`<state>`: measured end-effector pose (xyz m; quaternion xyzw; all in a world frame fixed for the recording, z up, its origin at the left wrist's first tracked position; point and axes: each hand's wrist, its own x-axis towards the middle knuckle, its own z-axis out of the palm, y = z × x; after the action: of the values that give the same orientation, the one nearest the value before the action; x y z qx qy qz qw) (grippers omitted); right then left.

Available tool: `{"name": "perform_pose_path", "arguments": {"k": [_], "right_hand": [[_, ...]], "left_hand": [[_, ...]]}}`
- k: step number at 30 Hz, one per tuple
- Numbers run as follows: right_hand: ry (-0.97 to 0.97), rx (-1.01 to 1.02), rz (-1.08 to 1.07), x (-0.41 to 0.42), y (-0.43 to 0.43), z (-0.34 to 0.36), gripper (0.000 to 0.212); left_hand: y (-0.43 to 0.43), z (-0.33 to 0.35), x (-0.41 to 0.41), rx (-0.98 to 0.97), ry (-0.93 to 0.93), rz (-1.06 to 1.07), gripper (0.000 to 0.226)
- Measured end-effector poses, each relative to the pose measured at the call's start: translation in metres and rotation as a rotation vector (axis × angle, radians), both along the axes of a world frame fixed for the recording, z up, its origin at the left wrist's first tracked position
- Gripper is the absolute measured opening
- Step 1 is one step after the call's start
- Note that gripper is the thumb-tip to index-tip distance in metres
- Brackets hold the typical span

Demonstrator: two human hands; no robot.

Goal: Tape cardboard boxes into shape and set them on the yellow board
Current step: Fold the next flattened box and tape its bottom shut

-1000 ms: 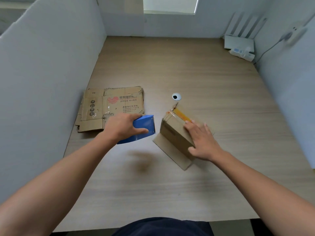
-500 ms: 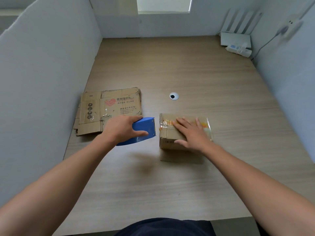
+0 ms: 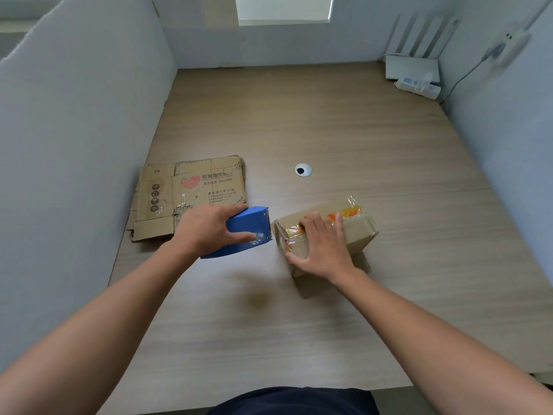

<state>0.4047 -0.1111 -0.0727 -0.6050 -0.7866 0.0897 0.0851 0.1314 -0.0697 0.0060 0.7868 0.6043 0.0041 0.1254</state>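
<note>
Your left hand (image 3: 206, 232), at 11 o'clock, grips the blue tape dispenser (image 3: 251, 230): fingers curled over its top, thumb along the near side. Its toothed edge points to 3 o'clock and sits just beside the left end of the cardboard box (image 3: 357, 232); whether they touch cannot be told.

Your right hand (image 3: 323, 250), at 1 o'clock, lies on the box top with fingers spread and mostly straight, pressing down, thumb against the near left edge. The box stands on the table (image 3: 329, 121), turned askew, with clear tape and a yellow-orange strip across its top.

A stack of flattened cardboard (image 3: 191, 190) lies beyond the left hand at 11 o'clock. A round cable hole (image 3: 303, 169) is at 12 o'clock. A white router (image 3: 411, 67) is in the far corner at 1 o'clock.
</note>
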Motion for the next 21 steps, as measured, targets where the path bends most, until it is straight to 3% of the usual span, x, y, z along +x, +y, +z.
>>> {"name": "perform_pose_path", "arguments": {"k": [7, 13, 18, 21], "right_hand": [[0.138, -0.102, 0.236, 0.062, 0.014, -0.003, 0.073], [0.229, -0.303, 0.357, 0.102, 0.027, 0.006, 0.069], [0.242, -0.452, 0.426, 0.122, 0.035, 0.015, 0.068], [0.486, -0.607, 0.315, 0.13, 0.033, 0.028, 0.065]], "left_hand": [[0.003, -0.007, 0.0, 0.09, -0.005, -0.096, 0.081], [-0.005, -0.017, 0.023, 0.404, -0.196, -0.308, 0.081], [-0.004, -0.028, 0.067, 0.558, -0.203, -0.432, 0.074], [-0.005, -0.034, 0.092, 0.553, -0.193, -0.455, 0.075]]}}
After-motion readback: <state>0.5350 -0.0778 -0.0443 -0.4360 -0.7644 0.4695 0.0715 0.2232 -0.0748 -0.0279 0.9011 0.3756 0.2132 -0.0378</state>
